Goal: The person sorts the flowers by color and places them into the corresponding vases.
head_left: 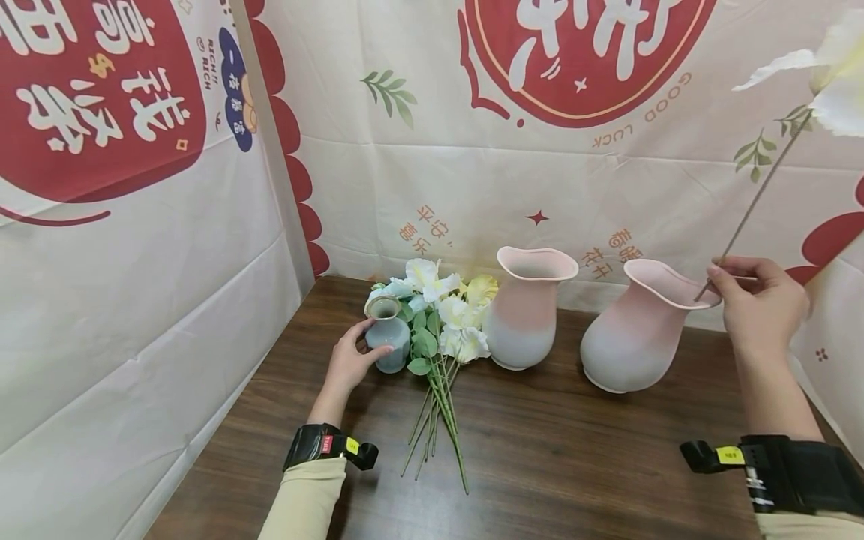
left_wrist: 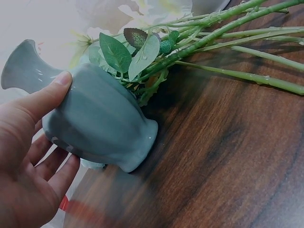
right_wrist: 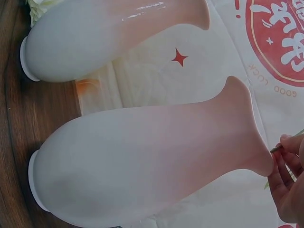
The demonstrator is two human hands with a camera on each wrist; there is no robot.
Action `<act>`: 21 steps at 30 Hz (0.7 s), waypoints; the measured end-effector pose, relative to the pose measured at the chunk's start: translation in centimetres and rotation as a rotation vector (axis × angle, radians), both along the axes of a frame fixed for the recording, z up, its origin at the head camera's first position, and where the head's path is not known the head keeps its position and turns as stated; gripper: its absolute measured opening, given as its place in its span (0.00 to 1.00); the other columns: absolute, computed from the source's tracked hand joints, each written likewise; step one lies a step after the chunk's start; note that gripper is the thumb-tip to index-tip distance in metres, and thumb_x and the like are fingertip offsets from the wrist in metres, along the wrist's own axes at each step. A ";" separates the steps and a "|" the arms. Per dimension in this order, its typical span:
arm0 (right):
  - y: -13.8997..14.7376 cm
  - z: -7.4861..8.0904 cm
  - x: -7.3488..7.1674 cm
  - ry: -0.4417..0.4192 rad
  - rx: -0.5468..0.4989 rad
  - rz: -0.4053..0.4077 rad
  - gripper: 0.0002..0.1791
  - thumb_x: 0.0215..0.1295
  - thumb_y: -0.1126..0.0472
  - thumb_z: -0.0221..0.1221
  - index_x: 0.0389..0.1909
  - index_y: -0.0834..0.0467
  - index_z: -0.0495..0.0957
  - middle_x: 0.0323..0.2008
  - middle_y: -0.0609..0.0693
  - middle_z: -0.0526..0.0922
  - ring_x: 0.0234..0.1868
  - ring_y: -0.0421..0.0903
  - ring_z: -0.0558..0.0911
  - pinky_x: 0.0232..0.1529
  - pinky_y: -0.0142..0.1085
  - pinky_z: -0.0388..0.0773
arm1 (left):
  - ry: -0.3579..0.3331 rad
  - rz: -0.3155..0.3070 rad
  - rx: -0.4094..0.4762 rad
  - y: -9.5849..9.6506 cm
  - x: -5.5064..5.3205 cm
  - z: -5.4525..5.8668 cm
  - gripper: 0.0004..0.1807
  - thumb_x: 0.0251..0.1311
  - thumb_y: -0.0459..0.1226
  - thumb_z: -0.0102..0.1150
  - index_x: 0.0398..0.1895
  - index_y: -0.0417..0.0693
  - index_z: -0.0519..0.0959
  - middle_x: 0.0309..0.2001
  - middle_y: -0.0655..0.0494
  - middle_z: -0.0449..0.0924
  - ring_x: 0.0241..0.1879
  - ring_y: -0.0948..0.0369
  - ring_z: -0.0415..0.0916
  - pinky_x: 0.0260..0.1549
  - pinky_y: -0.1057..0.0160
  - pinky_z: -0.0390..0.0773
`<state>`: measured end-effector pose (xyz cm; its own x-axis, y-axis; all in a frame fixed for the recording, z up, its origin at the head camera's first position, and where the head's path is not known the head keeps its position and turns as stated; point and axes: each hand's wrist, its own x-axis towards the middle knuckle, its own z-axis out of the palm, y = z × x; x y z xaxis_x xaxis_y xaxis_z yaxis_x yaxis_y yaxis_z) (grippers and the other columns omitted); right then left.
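My left hand (head_left: 354,356) holds a small grey-blue vase (head_left: 389,341) round its body, thumb on one side and fingers on the other. In the left wrist view the thumb lies on the shoulder of the vase (left_wrist: 99,114), its foot at the table. My right hand (head_left: 766,304) pinches the thin stem (head_left: 763,184) of an artificial flower with white and yellow petals (head_left: 840,82). The stem's lower end is over the mouth of a pink-and-white vase (head_left: 634,330), which leans right in the head view. In the right wrist view, the fingertips are right at this vase's flared rim (right_wrist: 259,137).
A second pink-and-white vase (head_left: 523,315) stands upright in the middle. Between it and the small vase lies a bunch of artificial flowers (head_left: 462,315), green stems (head_left: 442,405) pointing to the front of the brown wooden table (head_left: 540,450). Printed cloth (head_left: 439,180) hangs behind and at the sides.
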<state>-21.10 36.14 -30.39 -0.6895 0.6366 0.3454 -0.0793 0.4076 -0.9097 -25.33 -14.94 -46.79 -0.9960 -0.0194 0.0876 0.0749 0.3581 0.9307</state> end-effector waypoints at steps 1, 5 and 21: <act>0.0 0.0 -0.1 -0.006 0.010 0.001 0.08 0.65 0.58 0.64 0.44 0.46 0.84 0.29 0.22 0.78 0.29 0.24 0.77 0.29 0.10 0.72 | 0.001 -0.001 -0.001 0.0 0.0 0.0 0.37 0.58 0.37 0.71 0.72 0.45 0.68 0.72 0.41 0.65 0.71 0.46 0.67 0.67 0.48 0.72; 0.0 0.2 -0.1 -0.036 0.042 0.013 0.11 0.66 0.57 0.64 0.48 0.47 0.84 0.28 0.21 0.77 0.28 0.21 0.77 0.30 0.09 0.72 | 0.008 -0.001 0.001 0.0 -0.1 -0.1 0.37 0.59 0.37 0.71 0.71 0.45 0.68 0.72 0.40 0.65 0.71 0.45 0.66 0.67 0.48 0.72; -0.7 0.5 -0.2 -0.068 0.148 0.036 0.16 0.67 0.53 0.62 0.54 0.52 0.83 0.29 0.21 0.75 0.28 0.18 0.76 0.30 0.09 0.71 | 0.000 -0.002 0.020 0.1 -0.1 0.0 0.38 0.58 0.36 0.71 0.71 0.45 0.68 0.72 0.41 0.66 0.70 0.46 0.67 0.67 0.49 0.73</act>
<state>-21.29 35.45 -29.93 -0.7359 0.5567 0.3854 -0.0371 0.5352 -0.8439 -25.41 -14.89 -46.84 -0.9960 -0.0196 0.0876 0.0758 0.3392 0.9376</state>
